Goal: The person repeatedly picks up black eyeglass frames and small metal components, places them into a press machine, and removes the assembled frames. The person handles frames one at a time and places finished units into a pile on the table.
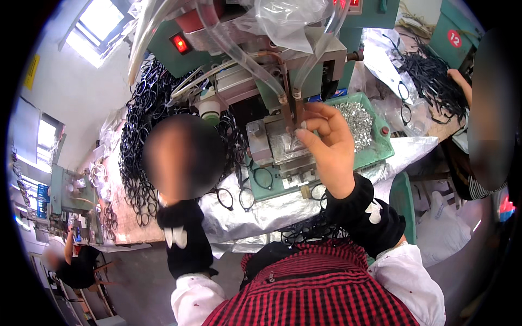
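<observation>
My right hand [334,149] is at the bench machine [283,144], beside its copper-coloured electrodes [292,114]. Thumb and forefinger meet in a pinch near the electrode tips; what lies between them, if anything, is too small to make out. Over the pile of black eyeglass frames [138,157] is my left hand [173,157]; a round blur covers its fingers and anything in them. Between my hands, a dark eyeglass frame [262,178] lies against the machine's green base. Another frame [224,199] rests on the silvery sheet [234,223] nearer me.
Right of the machine, a green tray [385,145] holds many small shiny metal pieces [356,125]. Clear hoses [239,51] run down to the electrodes. Black strips [435,81] are heaped at the far right, near another person's hand [459,79]. Someone sits at far left [76,266].
</observation>
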The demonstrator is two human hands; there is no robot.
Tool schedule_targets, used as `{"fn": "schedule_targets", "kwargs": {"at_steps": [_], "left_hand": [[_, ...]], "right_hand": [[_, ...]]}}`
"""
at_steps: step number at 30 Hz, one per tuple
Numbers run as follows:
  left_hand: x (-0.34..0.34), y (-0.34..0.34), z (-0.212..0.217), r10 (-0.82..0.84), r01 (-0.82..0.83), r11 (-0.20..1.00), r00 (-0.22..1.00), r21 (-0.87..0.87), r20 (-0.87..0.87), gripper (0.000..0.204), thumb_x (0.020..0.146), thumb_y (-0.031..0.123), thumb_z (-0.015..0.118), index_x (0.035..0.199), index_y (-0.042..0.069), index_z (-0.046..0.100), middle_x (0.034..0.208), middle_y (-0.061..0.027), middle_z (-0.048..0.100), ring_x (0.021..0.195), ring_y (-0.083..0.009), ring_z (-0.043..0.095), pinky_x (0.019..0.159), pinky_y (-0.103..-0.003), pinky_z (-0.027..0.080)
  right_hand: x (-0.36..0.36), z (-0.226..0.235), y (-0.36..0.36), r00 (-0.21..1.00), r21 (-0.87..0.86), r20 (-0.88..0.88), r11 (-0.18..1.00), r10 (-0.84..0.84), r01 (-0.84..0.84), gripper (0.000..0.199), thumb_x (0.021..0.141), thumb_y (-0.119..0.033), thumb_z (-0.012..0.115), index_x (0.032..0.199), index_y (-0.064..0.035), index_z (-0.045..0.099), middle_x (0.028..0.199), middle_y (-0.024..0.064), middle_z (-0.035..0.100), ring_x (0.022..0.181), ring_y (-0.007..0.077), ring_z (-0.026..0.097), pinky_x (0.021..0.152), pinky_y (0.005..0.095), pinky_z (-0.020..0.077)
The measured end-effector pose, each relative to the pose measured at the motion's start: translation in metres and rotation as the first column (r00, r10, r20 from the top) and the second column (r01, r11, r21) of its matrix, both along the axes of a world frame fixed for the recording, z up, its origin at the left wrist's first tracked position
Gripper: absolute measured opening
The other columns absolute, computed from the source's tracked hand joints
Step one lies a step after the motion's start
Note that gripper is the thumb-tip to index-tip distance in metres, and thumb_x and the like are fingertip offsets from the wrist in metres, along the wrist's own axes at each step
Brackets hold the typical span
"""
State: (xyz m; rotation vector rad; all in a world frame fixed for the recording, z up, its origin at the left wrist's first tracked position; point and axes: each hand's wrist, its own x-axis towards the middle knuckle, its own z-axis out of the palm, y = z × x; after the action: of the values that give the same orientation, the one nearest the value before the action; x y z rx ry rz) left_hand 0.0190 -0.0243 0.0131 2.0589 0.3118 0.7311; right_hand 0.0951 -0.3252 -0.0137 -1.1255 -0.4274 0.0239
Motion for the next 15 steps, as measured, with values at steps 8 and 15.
{"fn": "schedule_targets", "kwargs": {"at_steps": [8,15], "left_hand": [[0.005,-0.136,0.063,-0.213,0.105,0.96,0.873,0.258,0.439,0.031,0.104,0.022,0.054,0.118,-0.005,0.061,0.085,-0.0079,0.069,0.075,-0.0095,0.059,0.07,-0.021,0.043],[-0.014,-0.154,0.067,-0.414,0.446,0.879,0.889,-0.166,0.196,0.031,0.106,0.021,0.046,0.114,-0.005,0.061,0.07,-0.0063,0.064,0.061,-0.0102,0.057,0.057,-0.021,0.041]], "right_hand": [[-0.005,0.0,0.002,0.997,0.071,-0.078,0.997,0.013,-0.007,0.05,0.088,0.004,0.067,0.135,0.0031,0.049,0.109,0.0088,0.067,0.106,0.0116,0.059,0.096,0.0261,0.0439],[-0.029,0.03,-0.011,0.999,-0.131,0.011,0.99,-0.048,0.049,0.057,0.085,0.007,0.059,0.14,0.0019,0.047,0.13,0.0159,0.06,0.112,0.0194,0.062,0.099,0.0316,0.0461]]}}
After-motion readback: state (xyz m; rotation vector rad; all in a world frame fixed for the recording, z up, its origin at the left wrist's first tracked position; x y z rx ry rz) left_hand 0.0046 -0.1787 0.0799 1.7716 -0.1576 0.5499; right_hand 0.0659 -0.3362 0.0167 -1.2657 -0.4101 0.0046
